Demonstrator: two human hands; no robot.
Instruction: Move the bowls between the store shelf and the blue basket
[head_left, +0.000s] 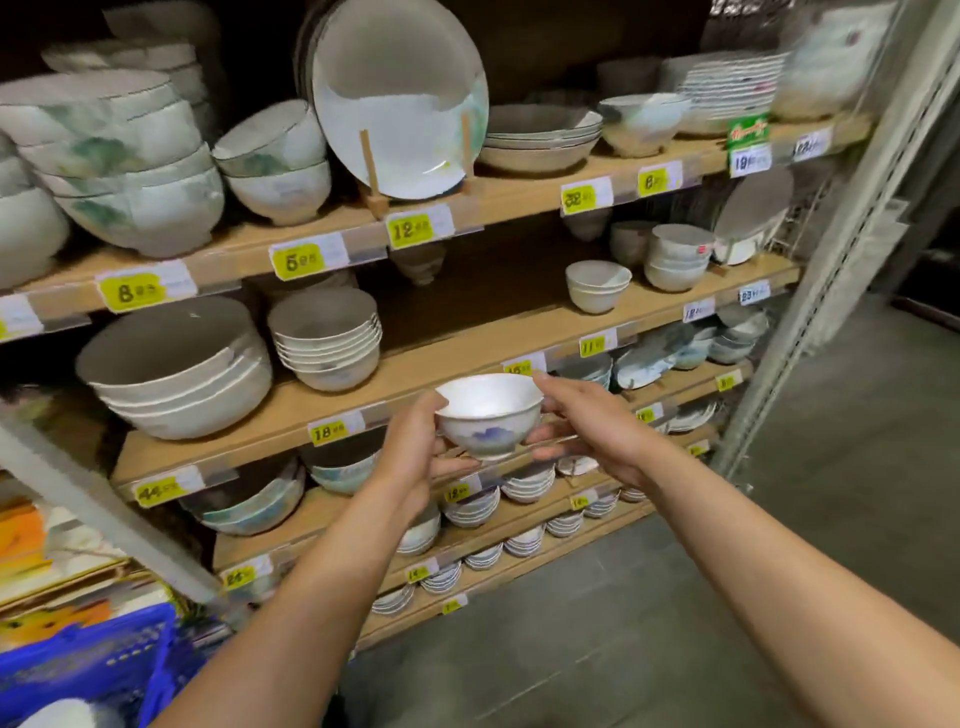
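left hand (410, 452) cups side and base of small white bowl (488, 415), right hand (587, 431) grips the opposite rim, fingers under; bowl upright between them, just in front of store shelf (426, 364). blue basket (104, 660) low, down-left of left hand. Best: keep it level, two-handed, clear of stacked bowls (327, 338); direction unclear

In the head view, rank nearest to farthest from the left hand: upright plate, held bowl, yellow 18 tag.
1. held bowl, in the grip of the left hand.
2. yellow 18 tag, just to its left.
3. upright plate, high above, farther back.
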